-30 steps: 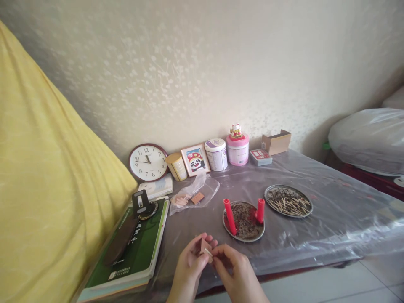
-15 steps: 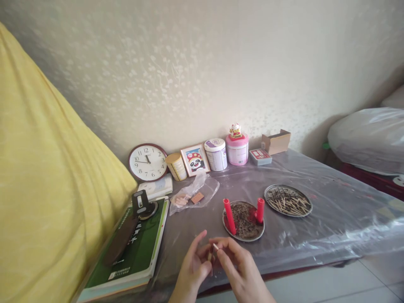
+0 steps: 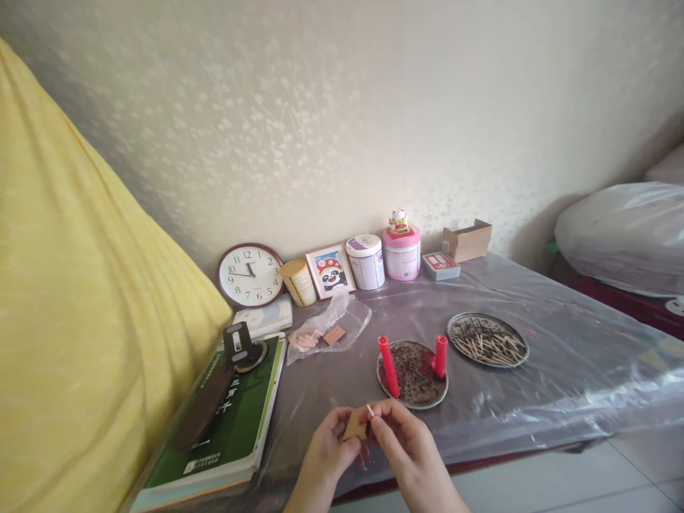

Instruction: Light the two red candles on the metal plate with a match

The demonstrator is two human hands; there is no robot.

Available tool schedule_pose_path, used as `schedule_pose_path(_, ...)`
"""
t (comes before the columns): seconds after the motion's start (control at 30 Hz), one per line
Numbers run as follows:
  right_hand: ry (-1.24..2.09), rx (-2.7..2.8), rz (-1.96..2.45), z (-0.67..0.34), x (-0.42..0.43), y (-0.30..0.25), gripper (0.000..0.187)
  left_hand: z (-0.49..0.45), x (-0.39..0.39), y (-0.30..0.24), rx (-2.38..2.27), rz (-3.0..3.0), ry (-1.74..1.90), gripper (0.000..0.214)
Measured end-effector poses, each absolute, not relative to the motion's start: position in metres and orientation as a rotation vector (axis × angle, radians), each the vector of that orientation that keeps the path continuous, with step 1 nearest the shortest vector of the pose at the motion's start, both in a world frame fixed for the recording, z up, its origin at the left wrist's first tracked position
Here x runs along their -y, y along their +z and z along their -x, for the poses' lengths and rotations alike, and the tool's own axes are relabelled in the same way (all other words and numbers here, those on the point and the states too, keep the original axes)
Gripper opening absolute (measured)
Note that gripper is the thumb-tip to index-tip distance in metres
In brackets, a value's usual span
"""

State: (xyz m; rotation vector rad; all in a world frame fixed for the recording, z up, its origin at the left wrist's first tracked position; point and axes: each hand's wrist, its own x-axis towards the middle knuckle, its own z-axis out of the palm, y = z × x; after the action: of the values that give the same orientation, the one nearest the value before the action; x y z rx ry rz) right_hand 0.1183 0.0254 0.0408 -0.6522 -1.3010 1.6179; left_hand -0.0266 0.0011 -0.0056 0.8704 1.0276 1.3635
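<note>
My left hand (image 3: 332,442) is closed round a small tan matchbox (image 3: 355,425), its flat face turned up. Between thumb and forefinger, my right hand (image 3: 398,434) pinches a matchstick (image 3: 370,410), with its pale end showing above the fingers, close to the box. Beyond the hands, a round metal plate (image 3: 414,370) coated in dark residue carries a leaning red candle (image 3: 389,367) on the left and a shorter red candle (image 3: 440,358) on the right. Neither candle shows a flame. Many used matchsticks (image 3: 496,345) lie on a second round plate (image 3: 458,320).
A clear plastic bag (image 3: 355,320) with another matchbox (image 3: 334,335) lies left of the plates. Green books (image 3: 240,410) stand at left beside a yellow cloth (image 3: 80,320). Along the wall are a clock (image 3: 251,276), a framed picture (image 3: 331,271), tubs (image 3: 365,262) and a cardboard box (image 3: 468,241).
My left hand has turned the matchbox so its broad face shows, and its raised fingers have curled down round it. My right hand still pinches the matchstick, moved slightly right.
</note>
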Motion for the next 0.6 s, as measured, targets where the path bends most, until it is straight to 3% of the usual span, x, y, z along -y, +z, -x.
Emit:
schedule_pose_path(0.47,1.712,1.205,0.639,-0.118,-0.028,0.035,0.029,0.030,-0.006,-0.018,-1.007,-0.887,1.360,0.052)
schedule_pose_path(0.6,1.531,1.304,0.721,-0.121,-0.030,0.033,0.027,0.031,-0.003,-0.009,-1.011,-0.864,1.373,0.046)
